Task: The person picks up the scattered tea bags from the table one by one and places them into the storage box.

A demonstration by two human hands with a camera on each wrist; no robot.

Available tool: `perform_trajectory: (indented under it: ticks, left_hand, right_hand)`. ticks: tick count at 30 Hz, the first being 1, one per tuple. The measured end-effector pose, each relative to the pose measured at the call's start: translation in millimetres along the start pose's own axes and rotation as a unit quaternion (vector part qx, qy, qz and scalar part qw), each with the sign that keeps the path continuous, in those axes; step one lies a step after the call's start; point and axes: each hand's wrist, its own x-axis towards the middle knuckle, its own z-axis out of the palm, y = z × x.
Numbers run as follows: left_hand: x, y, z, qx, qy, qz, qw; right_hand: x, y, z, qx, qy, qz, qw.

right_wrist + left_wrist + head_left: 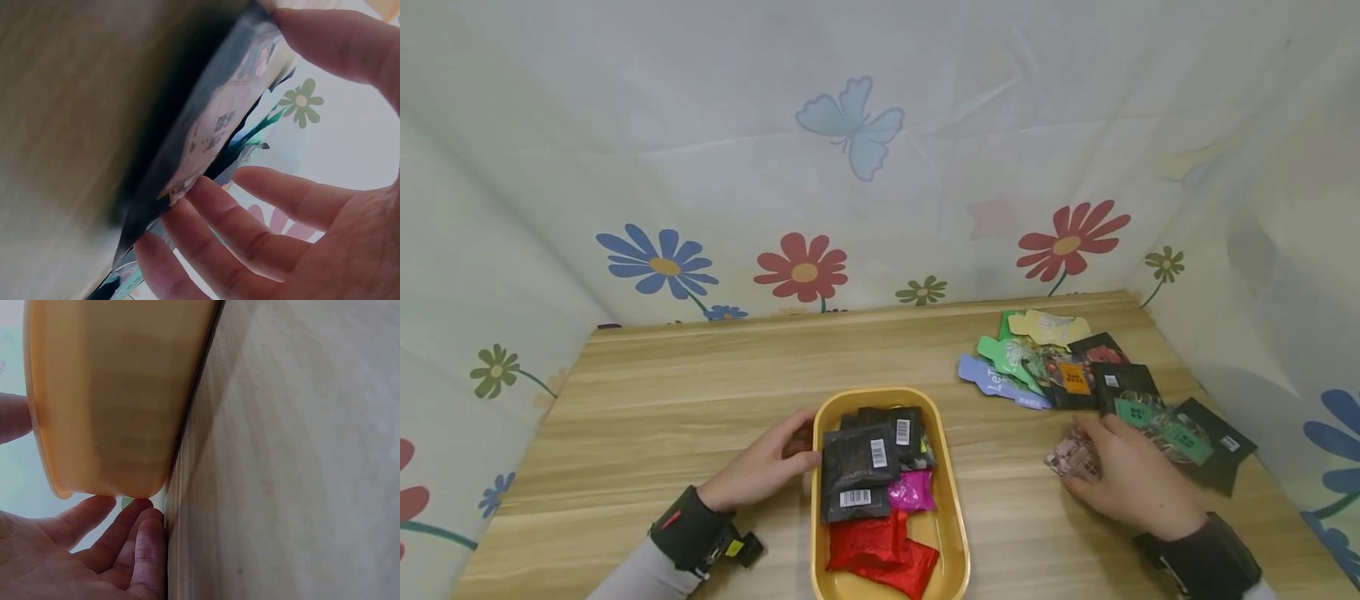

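A yellow tray (951,533) stands on the table, and my left hand (767,462) touches its left side. In the left wrist view the thumb lies at the rim of the tray (125,394), and the fingers (150,544) rest against its wall. Inside are several black sachets (859,457), a shiny pink packet (912,490) and red foil packets (872,542). My right hand (1131,479) holds a flat dark-edged packet with a pinkish printed picture (1073,454) by its edges, thumb on one side, fingers on the other. The packet (215,122) is tilted close to the table.
Beyond the right hand lies a spread of packets: black sachets with green labels (1183,442), one with an orange label (1073,377), and blue (992,379), green (1011,358) and yellow (1048,327) packets. A flowered cloth (880,242) hangs behind the wooden table (700,375).
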Motion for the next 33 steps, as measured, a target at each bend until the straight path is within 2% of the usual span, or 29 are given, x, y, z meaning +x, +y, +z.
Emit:
perform_trajectory:
  ticks: [9,13,16,19,25,29,33]
  left_hand:
    - [-1.2,2.4,-0.4,-0.006,0.001,0.006,1.0000]
    - [-1.8,1.9,-0.2,-0.003,0.001,0.006,1.0000]
    - [-1.2,0.7,0.0,-0.004,0.002,0.011,0.9999]
    - [-0.9,-0.2,0.4,-0.005,0.001,0.015,0.9999]
    - [-1.6,0.1,0.5,-0.008,-0.002,0.016,0.9998]
    - [-1.5,0.5,-0.1,-0.003,0.001,0.013,0.9999]
    - [-1.1,1.4,-0.4,0.002,0.001,0.005,1.0000]
  right_hand:
    - [6.9,-17.1,-8.6,0.019,0.041,-0.034,0.9984]
    - [14.0,-29.2,-12.8,0.042,0.093,-0.075,0.9920]
    - [22.1,-41.1,-16.4,0.064,0.143,-0.121,0.9802]
    - [30.1,-56.5,-21.2,0.093,0.165,-0.174,0.9664]
    - [45.3,-92.3,-31.7,0.144,0.139,-0.280,0.9389]
    - [57.1,-114.9,-36.3,0.155,0.126,-0.334,0.9210]
    - [66.3,-133.8,-36.4,0.154,0.111,-0.375,0.9075]
